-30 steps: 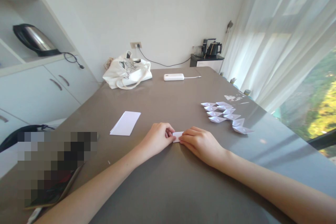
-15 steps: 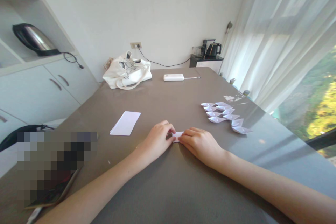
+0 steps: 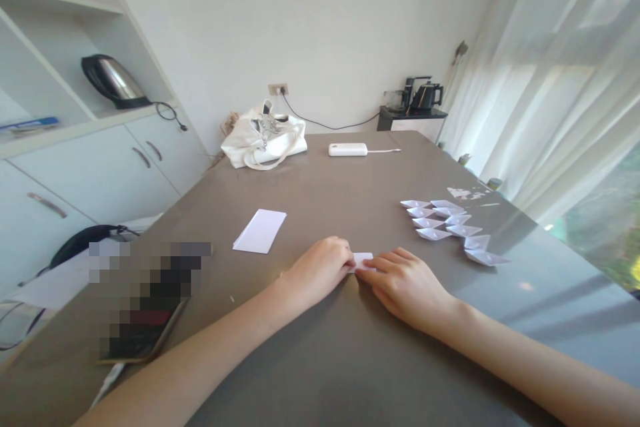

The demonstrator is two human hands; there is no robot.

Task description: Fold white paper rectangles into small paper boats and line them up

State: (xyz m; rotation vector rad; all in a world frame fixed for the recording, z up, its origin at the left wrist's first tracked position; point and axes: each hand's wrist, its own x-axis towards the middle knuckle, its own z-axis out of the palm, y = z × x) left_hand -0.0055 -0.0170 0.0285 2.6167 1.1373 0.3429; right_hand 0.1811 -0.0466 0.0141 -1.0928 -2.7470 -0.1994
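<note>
Table: grey-brown, white wall beyond the paper stack
Curtain: sheer, well right of the stack
Folded paper: right of the stack, long axis crosswise, ends toward both hands
Left hand: pinching its left end
Right hand: fingertips on its right end, cannot tell whether pinching

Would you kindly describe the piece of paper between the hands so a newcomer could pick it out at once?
On the large grey-brown table, the left hand and right hand nearly meet at the near middle. The small white paper lies at their fingertips. It is smaller than the stacked sheets to its left and flatter than the pointed paper boats to its right.
</note>
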